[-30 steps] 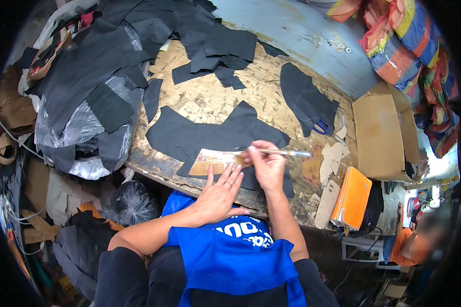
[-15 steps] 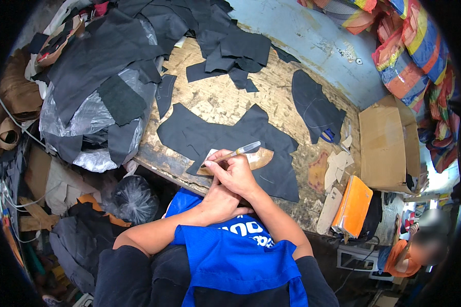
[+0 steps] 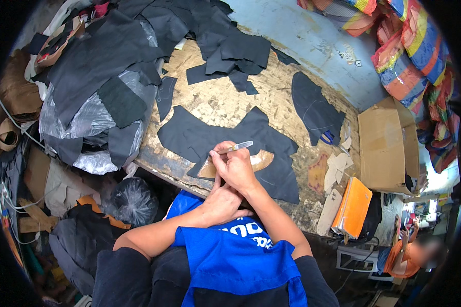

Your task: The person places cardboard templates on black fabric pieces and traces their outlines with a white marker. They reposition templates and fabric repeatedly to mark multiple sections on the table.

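Observation:
My right hand is closed round a pen, gripped low and leaning to the right. It rests over a brown, shiny curved template, which lies on a dark leather-like sheet. The hand hides the middle of the template and the pen's tip. Crossing beneath my right wrist, my left hand has one finger stretched toward the template's lower edge and its thumb apart. Its other fingers are partly hidden.
The worn wooden table bears dark offcuts at the back and a marked dark piece at right. An orange book-like object and a cardboard box stand on the right. Plastic-wrapped dark material is heaped left. Another person sits far right.
My right hand and the pen have shifted upward, and the pen leans flatter. More of the template's left end shows. My left hand stays nearly where it was.

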Demonstrator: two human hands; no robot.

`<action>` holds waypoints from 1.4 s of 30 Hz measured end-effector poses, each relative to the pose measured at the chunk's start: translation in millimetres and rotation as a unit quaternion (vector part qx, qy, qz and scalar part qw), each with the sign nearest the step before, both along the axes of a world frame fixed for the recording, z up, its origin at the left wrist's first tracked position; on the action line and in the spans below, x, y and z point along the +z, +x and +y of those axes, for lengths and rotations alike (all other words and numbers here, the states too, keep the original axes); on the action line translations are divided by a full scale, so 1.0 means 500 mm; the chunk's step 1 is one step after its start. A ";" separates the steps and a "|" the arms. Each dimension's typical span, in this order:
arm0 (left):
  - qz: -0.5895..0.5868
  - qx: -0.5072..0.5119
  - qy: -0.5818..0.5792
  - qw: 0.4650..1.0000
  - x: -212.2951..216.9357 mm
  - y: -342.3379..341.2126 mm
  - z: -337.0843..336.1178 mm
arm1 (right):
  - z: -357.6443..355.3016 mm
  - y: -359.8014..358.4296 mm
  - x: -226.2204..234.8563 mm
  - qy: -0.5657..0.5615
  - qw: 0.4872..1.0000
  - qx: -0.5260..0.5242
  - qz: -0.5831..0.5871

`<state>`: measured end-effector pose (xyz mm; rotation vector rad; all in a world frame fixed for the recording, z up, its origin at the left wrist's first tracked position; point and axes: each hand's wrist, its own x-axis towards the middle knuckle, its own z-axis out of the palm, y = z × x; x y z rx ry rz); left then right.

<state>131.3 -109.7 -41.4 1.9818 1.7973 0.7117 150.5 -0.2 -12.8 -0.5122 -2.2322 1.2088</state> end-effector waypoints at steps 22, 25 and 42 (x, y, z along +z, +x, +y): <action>0.104 0.024 -0.056 0.993 0.070 0.004 0.015 | 0.125 0.126 0.026 0.084 0.982 -0.159 -0.060; 0.108 0.016 -0.079 0.991 0.091 -0.001 0.028 | 0.132 0.125 0.018 0.133 0.975 -0.174 -0.045; 0.032 -0.039 -0.236 0.971 0.153 -0.065 0.106 | 0.148 0.192 -0.007 -0.098 0.953 -0.285 -0.012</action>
